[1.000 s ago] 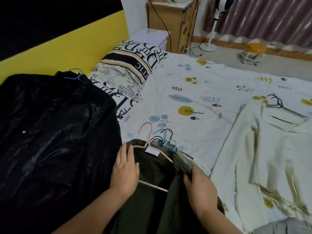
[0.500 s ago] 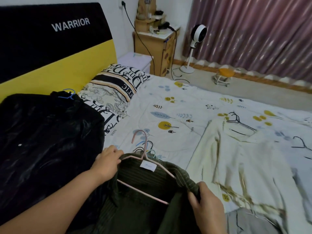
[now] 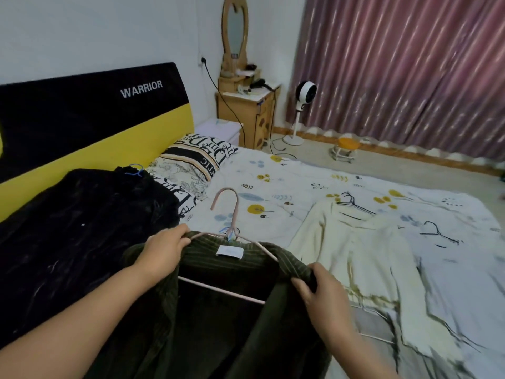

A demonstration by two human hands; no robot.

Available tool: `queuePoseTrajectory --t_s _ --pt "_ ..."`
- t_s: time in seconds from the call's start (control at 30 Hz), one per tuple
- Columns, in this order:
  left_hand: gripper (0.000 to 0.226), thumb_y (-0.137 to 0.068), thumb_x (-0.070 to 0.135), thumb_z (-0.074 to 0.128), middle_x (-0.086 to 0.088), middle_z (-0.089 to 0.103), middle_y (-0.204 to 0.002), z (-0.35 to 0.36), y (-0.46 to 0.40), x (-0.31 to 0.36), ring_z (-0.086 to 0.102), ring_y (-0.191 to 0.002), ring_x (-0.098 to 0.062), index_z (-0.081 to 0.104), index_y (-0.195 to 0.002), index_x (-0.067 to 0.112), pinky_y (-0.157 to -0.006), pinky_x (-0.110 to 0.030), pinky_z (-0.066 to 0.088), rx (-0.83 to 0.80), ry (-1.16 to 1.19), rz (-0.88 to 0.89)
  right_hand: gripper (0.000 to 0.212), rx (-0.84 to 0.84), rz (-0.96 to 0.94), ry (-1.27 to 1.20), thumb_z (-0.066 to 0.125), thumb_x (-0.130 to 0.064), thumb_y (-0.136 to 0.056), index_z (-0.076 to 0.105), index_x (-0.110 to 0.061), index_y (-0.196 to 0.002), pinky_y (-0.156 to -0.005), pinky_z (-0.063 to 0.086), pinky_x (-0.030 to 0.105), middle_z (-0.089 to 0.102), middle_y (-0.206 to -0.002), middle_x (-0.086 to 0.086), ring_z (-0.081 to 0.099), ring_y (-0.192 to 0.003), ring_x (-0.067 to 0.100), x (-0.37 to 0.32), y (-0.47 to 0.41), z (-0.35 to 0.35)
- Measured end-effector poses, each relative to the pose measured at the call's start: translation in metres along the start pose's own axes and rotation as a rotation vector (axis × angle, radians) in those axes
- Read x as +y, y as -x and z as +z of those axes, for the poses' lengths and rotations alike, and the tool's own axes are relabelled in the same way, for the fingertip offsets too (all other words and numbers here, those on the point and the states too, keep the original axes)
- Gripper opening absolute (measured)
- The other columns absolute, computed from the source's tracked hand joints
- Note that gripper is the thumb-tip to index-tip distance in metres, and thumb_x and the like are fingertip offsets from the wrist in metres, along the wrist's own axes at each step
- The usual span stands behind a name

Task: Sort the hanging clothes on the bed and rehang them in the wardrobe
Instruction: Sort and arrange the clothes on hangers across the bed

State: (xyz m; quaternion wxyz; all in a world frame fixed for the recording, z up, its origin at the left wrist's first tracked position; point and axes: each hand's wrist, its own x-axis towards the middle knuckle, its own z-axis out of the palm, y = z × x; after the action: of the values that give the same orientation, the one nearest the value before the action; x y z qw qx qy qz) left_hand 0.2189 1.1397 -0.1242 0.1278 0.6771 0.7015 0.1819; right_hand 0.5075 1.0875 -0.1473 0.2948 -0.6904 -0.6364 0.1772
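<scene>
Gripping the dark green corduroy garment (image 3: 218,310) at both shoulders, the left hand (image 3: 161,250) is curling its fingers over the collar edge beside the pink hanger (image 3: 232,222) while the right hand (image 3: 319,291) is pinching the opposite shoulder, both in the lower centre of the frame. That garment (a white label showing at its neck) is hanging on the hanger above the bed (image 3: 300,184), between a black jacket (image 3: 76,242) lying at the left and a cream top (image 3: 363,263) lying at the right with a black hanger (image 3: 352,203) at its neck.
</scene>
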Motion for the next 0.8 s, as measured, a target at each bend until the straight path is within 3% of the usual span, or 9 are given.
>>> queuePoseTrajectory --t_s 0.1,0.2,0.4,0.47,0.6,0.8 --pt "0.014 -0.096 0.016 0.046 -0.002 0.053 -0.082 -0.028 0.047 0.022 0.054 -0.094 -0.031 0.057 -0.1 0.01 -0.077 -0.036 0.034 0.131 0.018 0.02 0.028 0.045 -0.058 -0.048 0.064 -0.038 -0.085 0.05 -0.015 -0.079 -0.058 0.034 0.032 0.056 -0.07 0.001 0.052 -0.068 0.02 -0.012 0.036 -0.025" --pt "0.015 -0.095 0.015 0.047 0.003 0.047 -0.075 -0.056 0.096 0.035 0.053 -0.092 -0.031 0.058 -0.102 0.009 -0.083 -0.038 0.036 0.225 0.037 0.03 0.03 0.078 -0.097 -0.075 0.063 -0.042 -0.084 0.053 -0.013 -0.079 -0.055 0.034 0.022 0.057 -0.071 0.001 0.052 -0.068 0.018 -0.024 0.072 -0.047" --pt "0.013 -0.094 0.015 0.049 0.005 0.05 -0.073 -0.105 0.179 0.038 0.054 -0.089 -0.03 0.059 -0.101 0.01 -0.086 -0.04 0.036 0.343 0.072 0.01 0.042 0.108 -0.174 -0.016 0.063 -0.042 -0.084 0.036 -0.021 -0.061 -0.049 0.026 0.02 0.043 -0.061 -0.003 0.04 -0.057 0.008 -0.055 0.135 -0.081" --pt "0.013 -0.094 0.017 0.05 -0.002 0.058 -0.081 -0.12 0.201 0.036 0.056 -0.089 -0.029 0.059 -0.101 0.011 -0.086 -0.04 0.039 0.348 0.119 0.002 0.042 0.107 -0.195 -0.004 0.063 -0.041 -0.084 0.035 -0.021 -0.06 -0.049 0.024 0.021 0.041 -0.06 -0.003 0.038 -0.056 0.008 -0.066 0.152 -0.088" --pt "0.009 -0.092 0.019 0.055 -0.003 0.062 -0.084 -0.147 0.236 0.029 0.059 -0.081 -0.026 0.06 -0.098 0.015 -0.074 -0.035 0.043 0.328 0.199 0.043 0.043 0.14 -0.198 -0.022 0.065 -0.041 -0.083 0.036 -0.018 -0.061 -0.048 0.025 0.027 0.042 -0.055 0.0 0.041 -0.053 0.014 -0.084 0.184 -0.096" --pt "0.007 -0.089 0.021 0.058 0.007 0.061 -0.074 -0.186 0.278 0.009 0.055 -0.07 -0.01 0.057 -0.084 0.025 -0.062 -0.023 0.038 0.297 0.251 0.19 0.025 0.281 -0.258 -0.081 0.073 -0.038 -0.075 0.057 -0.019 -0.069 -0.05 0.035 0.027 0.055 -0.055 -0.004 0.052 -0.055 0.011 -0.122 0.237 -0.111"
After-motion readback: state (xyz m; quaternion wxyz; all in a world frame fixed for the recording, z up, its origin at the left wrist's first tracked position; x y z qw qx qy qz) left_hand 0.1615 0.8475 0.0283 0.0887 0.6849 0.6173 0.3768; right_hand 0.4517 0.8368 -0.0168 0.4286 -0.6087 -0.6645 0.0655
